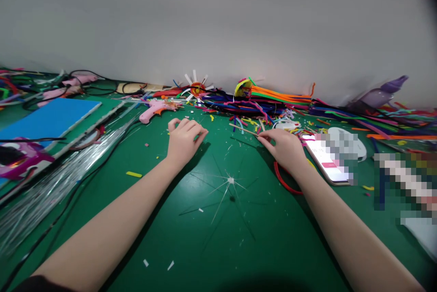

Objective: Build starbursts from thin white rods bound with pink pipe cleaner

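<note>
My right hand [285, 146] pinches a thin wooden stick [244, 129] near one end; the stick points left and slightly away from me. Opposite it, my left hand [186, 136] is raised over the table with thumb and forefinger tips pressed together. Whatever may be between those tips is too small to make out. Between my forearms stands a spiky burst of thin clear strands [231, 180] with a whitish centre, casting thin shadows. Beyond my left hand lies a pink glue gun [159, 109]. Partly behind my right wrist is a red loop [285, 180].
A lit phone [327, 160] and a white oval object [346, 143] lie to the right. Bundled pipe cleaners [283, 94] line the wall. At left are a blue board [54, 117], silvery strands [75, 173], a black cable [73, 196] and a magenta device [30, 158]. Scraps dot the green table [191, 246].
</note>
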The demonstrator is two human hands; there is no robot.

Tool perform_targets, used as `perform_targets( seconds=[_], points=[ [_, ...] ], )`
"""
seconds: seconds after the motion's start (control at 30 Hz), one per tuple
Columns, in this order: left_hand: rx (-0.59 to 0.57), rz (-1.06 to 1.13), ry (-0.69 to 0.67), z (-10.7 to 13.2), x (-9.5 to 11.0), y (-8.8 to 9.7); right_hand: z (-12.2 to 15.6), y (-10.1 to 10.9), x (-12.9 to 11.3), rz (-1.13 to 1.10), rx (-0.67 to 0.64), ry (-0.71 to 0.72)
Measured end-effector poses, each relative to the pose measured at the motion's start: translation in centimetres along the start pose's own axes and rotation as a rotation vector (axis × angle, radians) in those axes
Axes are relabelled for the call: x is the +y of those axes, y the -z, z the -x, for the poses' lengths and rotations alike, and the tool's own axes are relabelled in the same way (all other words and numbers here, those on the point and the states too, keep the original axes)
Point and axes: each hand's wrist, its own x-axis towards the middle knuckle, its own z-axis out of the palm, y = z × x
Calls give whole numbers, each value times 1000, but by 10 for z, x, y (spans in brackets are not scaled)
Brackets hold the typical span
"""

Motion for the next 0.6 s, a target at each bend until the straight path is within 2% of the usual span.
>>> perform_targets(
  seconds=[0.17, 0.23, 0.5, 0.6],
  points=[
    [-47, 19, 33, 2, -4, -6, -1, 0, 8, 157, -17, -240],
    [-51, 17, 29, 3, -4, -7, -1, -1, 11, 207, -41, -295],
    [-42, 2, 32, 3, -3, -9, 0, -4, 19, 292, -106, -334],
    [-43, 6, 40, 3, -4, -10, 2, -8, 16, 354, 13, -315]
  ],
)
